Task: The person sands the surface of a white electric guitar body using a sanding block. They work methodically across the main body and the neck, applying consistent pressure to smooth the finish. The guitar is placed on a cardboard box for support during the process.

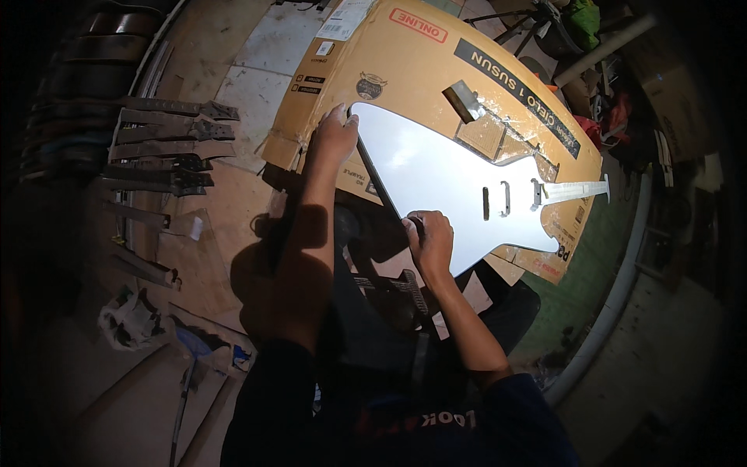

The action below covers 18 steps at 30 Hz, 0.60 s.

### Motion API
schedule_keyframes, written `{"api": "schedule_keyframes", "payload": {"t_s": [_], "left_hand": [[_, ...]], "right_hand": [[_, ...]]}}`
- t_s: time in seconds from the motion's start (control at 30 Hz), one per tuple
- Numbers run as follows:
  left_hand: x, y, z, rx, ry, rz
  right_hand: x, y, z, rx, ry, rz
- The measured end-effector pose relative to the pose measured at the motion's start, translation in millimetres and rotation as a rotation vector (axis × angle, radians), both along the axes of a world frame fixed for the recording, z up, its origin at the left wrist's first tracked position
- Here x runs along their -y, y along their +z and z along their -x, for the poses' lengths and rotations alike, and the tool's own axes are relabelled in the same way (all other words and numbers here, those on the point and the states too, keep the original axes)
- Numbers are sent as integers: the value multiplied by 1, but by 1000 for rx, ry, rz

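Observation:
A white, angular electric guitar body (428, 171) lies across a cardboard box, with cut-out slots in its face and a pale neck (576, 191) pointing right. At its far left corner, my left hand (336, 134) is closed on the edge, thumb on the top. My right hand (430, 240) is at the near left edge of the body, its fingers curled around something small and dark. That dark piece is mostly covered by the fingers, so I cannot tell its kind.
Under the guitar is the printed cardboard box (420, 58), bearing a small dark rectangular piece (464, 101). Several guitar necks (175, 148) lie in a row at the left. Below them sits a crumpled pale bag (131, 319). A long pale pipe (615, 303) runs along the right.

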<state>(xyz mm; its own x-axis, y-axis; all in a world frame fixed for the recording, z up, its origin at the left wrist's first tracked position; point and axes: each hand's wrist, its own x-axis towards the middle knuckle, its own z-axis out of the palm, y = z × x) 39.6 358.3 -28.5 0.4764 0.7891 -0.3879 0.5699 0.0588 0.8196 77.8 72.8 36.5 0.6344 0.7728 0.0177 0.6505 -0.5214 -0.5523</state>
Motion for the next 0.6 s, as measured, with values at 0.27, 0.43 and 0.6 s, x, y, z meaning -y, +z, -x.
{"api": "schedule_keyframes", "payload": {"t_s": [0.27, 0.43, 0.6], "left_hand": [[3, 20, -4, 82, -78, -65], [9, 22, -5, 9, -68, -120], [5, 28, -6, -39, -78, -139]], "right_hand": [[-58, -7, -4, 56, -70, 18], [-46, -10, -8, -47, -26, -23], [-68, -14, -7, 46, -34, -56]]}}
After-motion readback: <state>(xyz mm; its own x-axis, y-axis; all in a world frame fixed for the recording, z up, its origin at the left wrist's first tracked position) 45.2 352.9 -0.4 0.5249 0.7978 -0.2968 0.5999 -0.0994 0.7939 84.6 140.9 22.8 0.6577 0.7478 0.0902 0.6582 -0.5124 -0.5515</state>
